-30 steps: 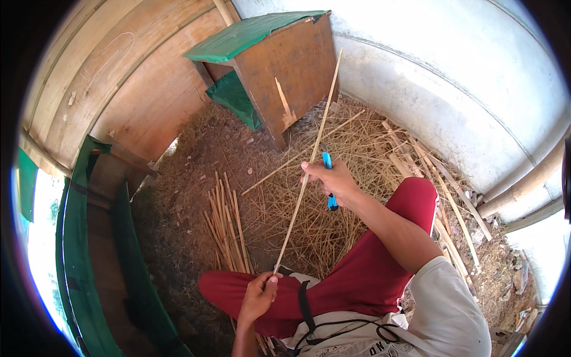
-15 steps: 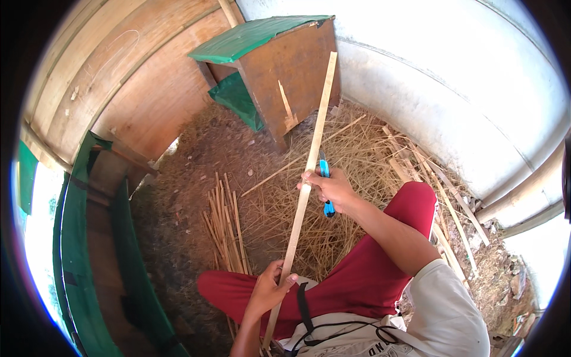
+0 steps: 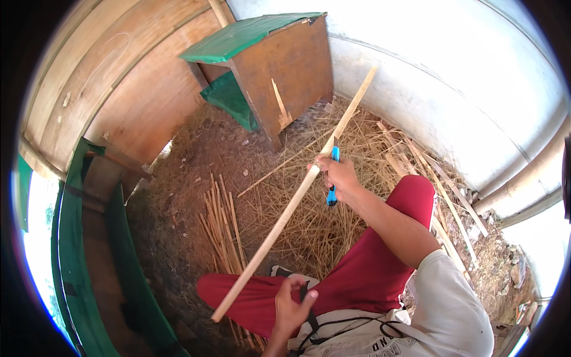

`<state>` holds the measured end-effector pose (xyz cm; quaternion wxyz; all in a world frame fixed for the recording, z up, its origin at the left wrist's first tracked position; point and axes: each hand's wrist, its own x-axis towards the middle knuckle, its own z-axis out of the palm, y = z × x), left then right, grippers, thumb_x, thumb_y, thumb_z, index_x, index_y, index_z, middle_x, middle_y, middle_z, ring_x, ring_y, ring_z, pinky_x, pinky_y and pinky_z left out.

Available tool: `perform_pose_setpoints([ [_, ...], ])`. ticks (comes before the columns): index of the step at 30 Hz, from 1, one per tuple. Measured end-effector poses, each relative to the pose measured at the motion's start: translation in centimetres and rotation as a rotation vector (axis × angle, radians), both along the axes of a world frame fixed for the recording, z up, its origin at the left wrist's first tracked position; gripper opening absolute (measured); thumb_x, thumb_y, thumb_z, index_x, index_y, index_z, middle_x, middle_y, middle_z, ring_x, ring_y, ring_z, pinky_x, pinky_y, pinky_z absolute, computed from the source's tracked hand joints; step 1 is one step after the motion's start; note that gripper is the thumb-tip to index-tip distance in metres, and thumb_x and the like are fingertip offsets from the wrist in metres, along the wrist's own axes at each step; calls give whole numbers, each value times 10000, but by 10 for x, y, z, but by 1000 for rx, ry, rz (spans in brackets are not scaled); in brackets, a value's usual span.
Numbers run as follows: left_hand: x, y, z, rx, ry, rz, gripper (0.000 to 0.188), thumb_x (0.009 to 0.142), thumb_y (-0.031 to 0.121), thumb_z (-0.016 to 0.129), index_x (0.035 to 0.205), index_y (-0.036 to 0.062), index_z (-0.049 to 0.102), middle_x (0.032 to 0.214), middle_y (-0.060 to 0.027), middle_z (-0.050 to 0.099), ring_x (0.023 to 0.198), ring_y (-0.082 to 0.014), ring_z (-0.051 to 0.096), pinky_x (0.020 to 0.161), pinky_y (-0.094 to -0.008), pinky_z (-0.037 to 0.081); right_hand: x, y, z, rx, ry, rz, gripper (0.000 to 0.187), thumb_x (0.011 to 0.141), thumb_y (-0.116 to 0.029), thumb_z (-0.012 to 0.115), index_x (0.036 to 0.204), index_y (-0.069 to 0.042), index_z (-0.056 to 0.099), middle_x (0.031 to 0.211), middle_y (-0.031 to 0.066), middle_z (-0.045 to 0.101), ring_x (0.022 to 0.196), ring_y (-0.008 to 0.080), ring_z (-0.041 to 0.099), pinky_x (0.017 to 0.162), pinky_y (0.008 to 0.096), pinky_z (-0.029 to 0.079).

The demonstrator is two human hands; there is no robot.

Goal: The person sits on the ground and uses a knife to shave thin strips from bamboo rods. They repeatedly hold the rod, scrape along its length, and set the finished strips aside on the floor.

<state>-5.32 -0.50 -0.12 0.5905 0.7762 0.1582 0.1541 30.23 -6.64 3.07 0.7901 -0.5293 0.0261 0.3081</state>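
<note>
Straw-strewn floor (image 3: 196, 154) | right hand (image 3: 339, 174): fingers closed round pale strip (image 3: 267, 241) and blue cutter (image 3: 335, 156) | left hand (image 3: 289, 307): fingers parted, apparently empty

Bright daylight — glare on the pale wall (image 3: 440, 77), fisheye-curved edges, black corners.

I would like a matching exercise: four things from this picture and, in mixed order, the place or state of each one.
1. Blue cutter
2. Left hand
3. Wooden cabinet
4. Group of thin sticks

A. Lying left of the dry straw
B. Held in the right hand
C. With a green cover on top
D. Fingers apart, off the long strip

Pairs: 1-B; 2-D; 3-C; 4-A
</note>
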Motion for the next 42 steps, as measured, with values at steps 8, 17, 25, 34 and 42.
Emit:
perform_pose_setpoints([
  [8,89,85,83,-309,-971,527,346,1012,424,507,1108,97,567,1093,-103,576,1140,-271,556,1034,-510,459,-24,-8,29,-54,-24,225,203,997,-169,573,1069,20,588,964,157,738,473,77,436,449,247,392],
  [17,116,165,283,-327,-1174,69,375,1027,208,459,703,147,279,704,-7,260,623,-117,254,509,-264,257,-141,-118,56,-514,-732,1238,493,960,-503,590,1058,-26,663,894,205,682,852,359,668,784,460,509],
  [25,213,102,329,-275,-924,104,391,975,218,506,664,167,275,601,28,233,538,-91,216,478,-266,190,-205,-172,49,-622,-902,352,223,898,-190,685,1018,-1,670,1032,181,708,1001,357,678,913,437,535],
  [34,294,93,288,-205,-772,73,398,978,199,495,644,140,288,564,27,229,478,-100,222,456,-287,153,-249,-478,-346,-1826,-195,265,686,817,-476,727,1180,93,605,1006,286,688,995,417,677,885,468,539],
  [42,310,82,308,-103,-720,31,418,967,205,454,583,114,318,509,-3,305,446,-113,324,434,-307,248,-331,-426,-349,-1728,-75,388,602,874,-462,642,1104,95,629,941,284,698,943,429,690,841,484,545],
])
